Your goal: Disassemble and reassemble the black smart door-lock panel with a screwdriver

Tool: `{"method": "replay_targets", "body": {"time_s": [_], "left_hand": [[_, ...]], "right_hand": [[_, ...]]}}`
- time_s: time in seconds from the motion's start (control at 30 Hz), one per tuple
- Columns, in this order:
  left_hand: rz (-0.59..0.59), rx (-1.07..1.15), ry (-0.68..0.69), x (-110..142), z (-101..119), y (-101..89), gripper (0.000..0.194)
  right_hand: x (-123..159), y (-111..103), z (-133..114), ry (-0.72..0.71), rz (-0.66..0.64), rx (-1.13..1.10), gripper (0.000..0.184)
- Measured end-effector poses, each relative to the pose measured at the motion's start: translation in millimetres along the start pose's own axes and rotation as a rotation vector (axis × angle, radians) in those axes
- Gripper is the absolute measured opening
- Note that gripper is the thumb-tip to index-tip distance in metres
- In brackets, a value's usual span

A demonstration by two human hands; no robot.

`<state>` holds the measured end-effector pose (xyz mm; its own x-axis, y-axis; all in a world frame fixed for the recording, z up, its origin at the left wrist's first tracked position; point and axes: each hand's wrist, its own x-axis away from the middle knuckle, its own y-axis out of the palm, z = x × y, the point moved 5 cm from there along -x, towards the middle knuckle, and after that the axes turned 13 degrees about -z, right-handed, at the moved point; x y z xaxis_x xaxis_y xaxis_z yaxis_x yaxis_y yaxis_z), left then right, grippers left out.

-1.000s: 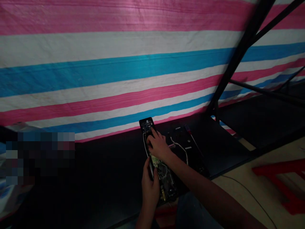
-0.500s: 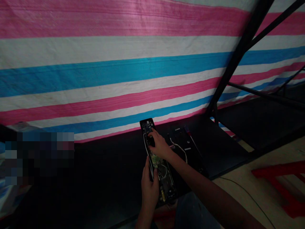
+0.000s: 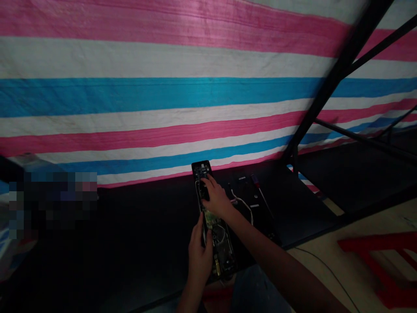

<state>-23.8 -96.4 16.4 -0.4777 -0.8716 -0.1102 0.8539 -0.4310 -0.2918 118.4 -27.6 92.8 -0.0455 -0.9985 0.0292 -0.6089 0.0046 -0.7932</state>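
Note:
A long, narrow black electronic device [image 3: 223,243] lies opened on the black table, its circuit boards, white wires and a brass-coloured part [image 3: 217,266] exposed. My left hand [image 3: 199,250] holds its left edge near the lower half, with the thumb inside the rim and the fingers along the outer side. Over the upper half, my right hand [image 3: 217,198] reaches in from the right. Its fingers touch the inside near the dark upper board [image 3: 202,170], thumb and forefinger apart. A green board [image 3: 211,219] shows just below that hand. What lies under the right fingertips is hidden.
Right of the device lie a black panel [image 3: 257,217] with small white labels, a white cable [image 3: 245,202] and a screwdriver [image 3: 260,189]. A striped tarp [image 3: 163,93] hangs behind the table [image 3: 146,230]. Black metal posts [image 3: 321,93] and a red stool [image 3: 384,248] stand at right.
The camera view has tilted and shifted slightly. My right fingers have shifted a little over the device's upper half; my left hand keeps its place on the edge.

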Motion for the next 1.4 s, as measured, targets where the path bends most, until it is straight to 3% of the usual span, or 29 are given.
{"method": "replay_targets", "body": {"time_s": [0.13,0.23,0.3,0.37,0.5,0.6,0.7,0.93,1.07,1.2,1.4], "left_hand": [[0.005,0.020,-0.006,1.1,0.1,-0.7,0.051],[0.010,0.073,-0.049,3.3,-2.7,-2.3,0.051],[0.019,0.106,-0.101,4.7,-5.5,-3.7,0.053],[0.023,0.137,-0.152,5.6,-8.3,-4.8,0.058],[0.025,0.193,-0.192,5.3,-12.4,-5.7,0.065],[0.025,0.201,-0.186,4.6,-13.6,-6.6,0.065],[0.032,0.181,-0.197,4.7,-14.6,-7.9,0.063],[0.012,0.171,-0.182,3.5,-10.6,-6.2,0.060],[-0.004,0.174,-0.181,1.9,-8.5,-6.4,0.061],[-0.004,0.192,-0.175,1.9,-6.8,-6.7,0.059],[0.015,0.196,-0.110,6.8,-1.1,-4.7,0.053]], "right_hand": [[3.2,2.3,-2.6,-0.018,0.022,-0.048,0.078],[14.1,-6.2,6.6,-0.091,0.129,-0.132,0.069],[21.0,-18.9,27.2,-0.015,0.236,-0.096,0.054],[22.6,-31.5,55.1,0.154,0.285,-0.011,0.041],[3.5,-39.6,93.0,0.305,0.185,0.079,0.027],[-16.9,-33.8,99.9,0.386,0.096,0.134,0.018],[-31.2,-34.3,91.8,0.367,0.056,0.167,0.012],[-32.0,-65.6,43.2,0.048,0.101,0.238,0.021],[-30.7,-62.1,11.2,-0.086,0.020,0.298,0.021],[-33.5,-51.4,-7.6,-0.106,-0.063,0.404,0.019],[-34.5,-45.6,-16.5,-0.078,-0.133,0.524,0.024]]}}
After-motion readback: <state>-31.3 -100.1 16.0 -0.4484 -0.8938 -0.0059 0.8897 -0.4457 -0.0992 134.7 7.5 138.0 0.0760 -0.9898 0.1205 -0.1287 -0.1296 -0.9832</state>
